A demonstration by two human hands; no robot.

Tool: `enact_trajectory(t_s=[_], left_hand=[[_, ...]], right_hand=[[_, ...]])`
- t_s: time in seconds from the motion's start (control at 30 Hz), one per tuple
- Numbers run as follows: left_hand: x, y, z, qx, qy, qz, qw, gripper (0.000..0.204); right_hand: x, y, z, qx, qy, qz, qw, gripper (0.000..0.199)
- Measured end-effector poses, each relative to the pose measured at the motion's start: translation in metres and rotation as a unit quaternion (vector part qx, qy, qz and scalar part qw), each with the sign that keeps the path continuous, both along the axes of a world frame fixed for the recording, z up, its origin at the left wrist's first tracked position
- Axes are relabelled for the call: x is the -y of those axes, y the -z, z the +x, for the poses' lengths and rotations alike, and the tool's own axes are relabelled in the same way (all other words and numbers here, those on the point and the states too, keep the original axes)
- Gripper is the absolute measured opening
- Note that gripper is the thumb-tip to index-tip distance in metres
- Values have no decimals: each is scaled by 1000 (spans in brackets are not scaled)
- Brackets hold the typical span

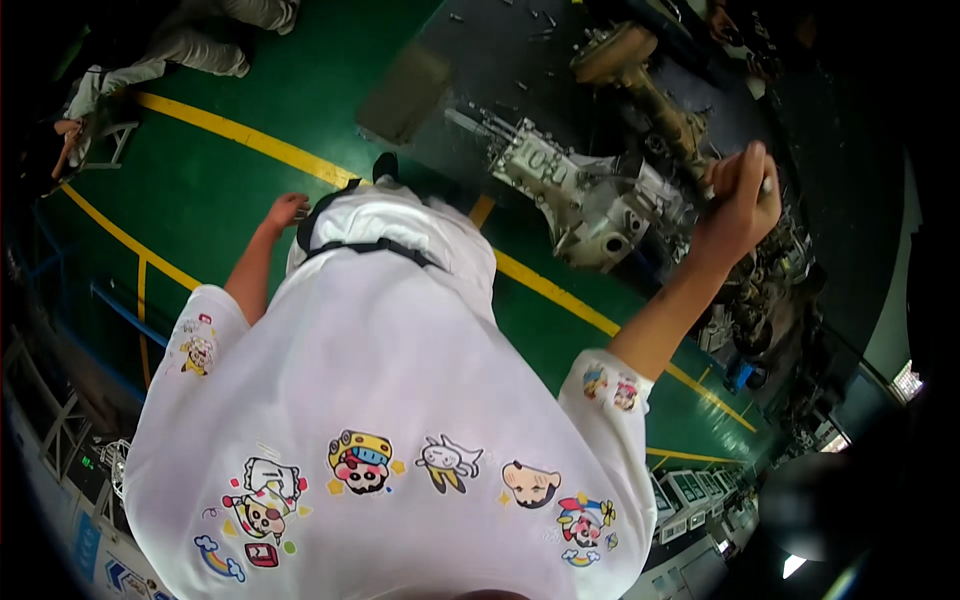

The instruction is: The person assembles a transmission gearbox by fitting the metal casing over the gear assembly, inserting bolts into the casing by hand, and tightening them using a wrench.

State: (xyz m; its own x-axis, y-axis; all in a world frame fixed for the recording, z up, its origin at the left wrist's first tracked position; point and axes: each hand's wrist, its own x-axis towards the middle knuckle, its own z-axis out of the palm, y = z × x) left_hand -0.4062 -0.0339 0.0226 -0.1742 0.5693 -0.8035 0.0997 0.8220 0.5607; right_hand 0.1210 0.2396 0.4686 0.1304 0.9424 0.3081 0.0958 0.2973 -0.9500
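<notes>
My right hand (pixel 742 200) is raised over the right side of the dark workbench, its fingers closed. A small light-coloured bit shows at its fingers, too little to name. Just left of that hand lies a silver metal gearbox housing (pixel 585 195) with holes and ribs. A brownish shaft with a wide flanged end (pixel 625 60) stretches from the far side of the bench toward the hand. Down at my left side hangs my left hand (pixel 288 212), fingers loosely bent, with nothing seen in it and touching no part.
A dark bench top (pixel 480 60) carries several small loose bolts. Greasy metal parts (pixel 765 290) crowd its right side. The green floor (pixel 240 150) has yellow lines. Another person's legs (pixel 195 55) show at the far left, near a stool (pixel 110 145).
</notes>
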Motion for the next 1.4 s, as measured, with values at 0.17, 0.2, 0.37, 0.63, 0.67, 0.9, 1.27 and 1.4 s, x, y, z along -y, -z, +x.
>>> enact_trajectory(t_s=[0.17,0.2,0.37,0.63,0.67,0.9,1.27,1.4], left_hand=[[-60,-41,4,-36,11,23,999,32],[-69,-49,6,-41,33,73,996,31],[-108,-42,19,-50,83,129,987,27],[-166,-131,116,-80,291,330,894,19],[-178,-166,143,-52,288,350,890,20],[-267,-296,357,52,351,622,698,65],[-311,-312,530,251,225,535,775,39],[-308,-292,551,314,291,570,701,45]], right_hand=[[-13,-10,34,25,88,-16,996,39],[-2,-11,9,157,108,30,981,38],[-22,-6,25,38,70,-29,996,43],[3,-2,17,-53,73,-36,995,42],[5,-8,13,-75,90,-17,993,41],[14,16,15,-24,-51,-42,998,42],[6,19,22,-67,-25,-82,994,49],[-7,14,5,-59,48,-71,995,48]])
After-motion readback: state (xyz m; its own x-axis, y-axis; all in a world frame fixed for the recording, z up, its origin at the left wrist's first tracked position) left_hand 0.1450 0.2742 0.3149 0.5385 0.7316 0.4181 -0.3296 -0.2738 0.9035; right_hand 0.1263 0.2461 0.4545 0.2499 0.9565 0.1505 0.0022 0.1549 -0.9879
